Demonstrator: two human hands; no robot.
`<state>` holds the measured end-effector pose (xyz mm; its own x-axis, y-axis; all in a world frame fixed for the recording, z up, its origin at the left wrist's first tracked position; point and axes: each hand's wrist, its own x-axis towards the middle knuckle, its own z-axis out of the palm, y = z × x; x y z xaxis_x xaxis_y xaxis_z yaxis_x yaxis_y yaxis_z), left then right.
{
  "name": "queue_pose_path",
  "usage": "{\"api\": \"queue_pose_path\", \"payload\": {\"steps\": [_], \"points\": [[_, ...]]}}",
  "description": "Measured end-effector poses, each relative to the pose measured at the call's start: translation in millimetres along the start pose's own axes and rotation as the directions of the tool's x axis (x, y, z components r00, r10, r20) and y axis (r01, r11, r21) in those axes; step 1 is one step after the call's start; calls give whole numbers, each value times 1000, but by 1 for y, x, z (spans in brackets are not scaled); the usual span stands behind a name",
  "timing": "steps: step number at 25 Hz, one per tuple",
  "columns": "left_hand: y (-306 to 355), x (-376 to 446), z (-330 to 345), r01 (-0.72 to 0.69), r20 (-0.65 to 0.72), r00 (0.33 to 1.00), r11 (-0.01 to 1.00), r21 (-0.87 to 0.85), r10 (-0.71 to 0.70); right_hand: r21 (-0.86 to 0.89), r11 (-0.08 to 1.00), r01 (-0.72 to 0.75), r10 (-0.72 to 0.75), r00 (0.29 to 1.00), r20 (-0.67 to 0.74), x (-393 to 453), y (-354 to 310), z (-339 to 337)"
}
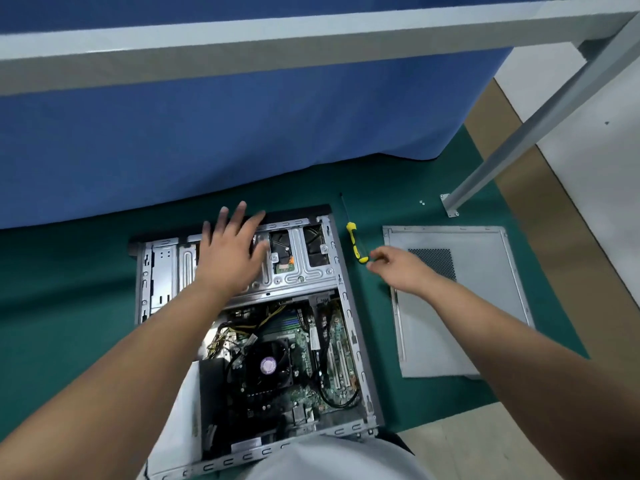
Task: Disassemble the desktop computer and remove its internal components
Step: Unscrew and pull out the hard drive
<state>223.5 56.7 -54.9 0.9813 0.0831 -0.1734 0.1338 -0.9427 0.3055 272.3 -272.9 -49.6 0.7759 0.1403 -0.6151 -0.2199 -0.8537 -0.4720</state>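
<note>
Head cam had the desktop computer lying on its side on the green floor mat, side panel off and parked to the right. My left hand was spread flat on the drive cage, probably to steady it. Right hand, fingers loosely curled, hung by the yellow screwdriver; couldn't tell if it touched. Motherboard, fan and cables were all exposed.

The open case lies on a green mat. The left hand rests flat, fingers spread, on the drive cage. The right hand, fingers curled, reaches just beside the yellow screwdriver; the side panel lies right.
</note>
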Motion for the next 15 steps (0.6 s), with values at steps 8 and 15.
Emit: {"api": "queue_pose_path", "payload": {"steps": [8, 15], "points": [[-4, 5, 45, 40, -212, 977, 989, 140, -10, -260, 962, -78, 65, 996, -59, 101, -18, 29], [-5, 5, 48, 36, -249, 968, 988, 152, 3, -193, 980, -48, 27, 993, -111, 96, -28, 58]]}}
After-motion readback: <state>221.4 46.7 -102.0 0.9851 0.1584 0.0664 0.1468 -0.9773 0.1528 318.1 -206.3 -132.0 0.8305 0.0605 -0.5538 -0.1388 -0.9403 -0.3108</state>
